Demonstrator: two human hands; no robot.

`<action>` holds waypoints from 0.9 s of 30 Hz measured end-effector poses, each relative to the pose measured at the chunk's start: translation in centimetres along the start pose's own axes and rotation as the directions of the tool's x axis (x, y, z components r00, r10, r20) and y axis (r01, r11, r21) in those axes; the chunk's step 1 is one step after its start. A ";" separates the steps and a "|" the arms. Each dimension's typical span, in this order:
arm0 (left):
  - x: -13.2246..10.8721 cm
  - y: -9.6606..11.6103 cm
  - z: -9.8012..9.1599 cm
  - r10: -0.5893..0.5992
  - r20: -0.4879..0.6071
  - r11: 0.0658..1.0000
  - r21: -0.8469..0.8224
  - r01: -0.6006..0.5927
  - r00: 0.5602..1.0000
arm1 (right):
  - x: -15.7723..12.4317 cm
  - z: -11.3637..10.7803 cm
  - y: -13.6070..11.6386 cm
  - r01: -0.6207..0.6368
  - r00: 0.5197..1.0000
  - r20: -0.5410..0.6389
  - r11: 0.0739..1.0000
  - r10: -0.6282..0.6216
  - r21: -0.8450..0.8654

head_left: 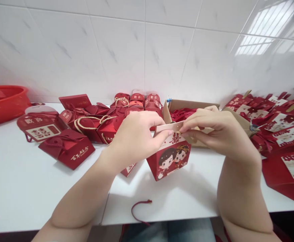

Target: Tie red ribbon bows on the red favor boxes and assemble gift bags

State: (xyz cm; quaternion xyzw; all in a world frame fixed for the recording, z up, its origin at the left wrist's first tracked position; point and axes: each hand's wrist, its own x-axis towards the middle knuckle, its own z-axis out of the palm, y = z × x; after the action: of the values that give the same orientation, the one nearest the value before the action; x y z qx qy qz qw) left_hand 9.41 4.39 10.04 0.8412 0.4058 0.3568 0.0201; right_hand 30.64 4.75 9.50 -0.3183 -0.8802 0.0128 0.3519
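A red gift box [173, 164] with two cartoon figures and a red character on its front is held a little tilted over the white table. My left hand [142, 134] is closed on the box's pale top edge, thumb in front and fingers behind. On the right of the same edge, my right hand [210, 129] pinches with thumb and fingertips; a small gold-coloured bit shows there, too small to name. Below the box, close to the table's front edge, lies a loose dark red cord [138, 210] with a gold tip.
Several red gift boxes [67, 148] stand at left and back, some with twisted rope handles [91, 122]. Behind my right hand is a cardboard carton [194, 105] of red cords. More red boxes [285, 134] crowd the right side. A red basin [5, 107] sits far left, by the tiled wall.
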 end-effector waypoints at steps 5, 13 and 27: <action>-0.1 0.2 0.0 -0.010 0.028 0.999 0.045 0.008 1.000 | 0.2 0.3 -0.5 0.034 0.999 -0.019 0.993 -0.037 -0.114; -0.2 0.1 0.0 0.019 0.045 0.999 0.028 -0.020 0.999 | 0.1 0.5 -0.4 -0.017 0.994 -0.107 0.993 0.005 -0.113; -0.4 0.3 -0.3 0.020 0.064 0.959 -0.282 -0.002 0.998 | 0.9 1.6 -0.7 -0.074 0.975 -0.211 0.997 0.074 0.007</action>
State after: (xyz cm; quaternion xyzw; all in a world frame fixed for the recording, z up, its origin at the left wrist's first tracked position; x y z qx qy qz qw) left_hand 9.22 3.87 10.10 0.8433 0.3451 0.3832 0.1512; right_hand 28.77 5.02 9.06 -0.3506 -0.8255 -0.0085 0.4423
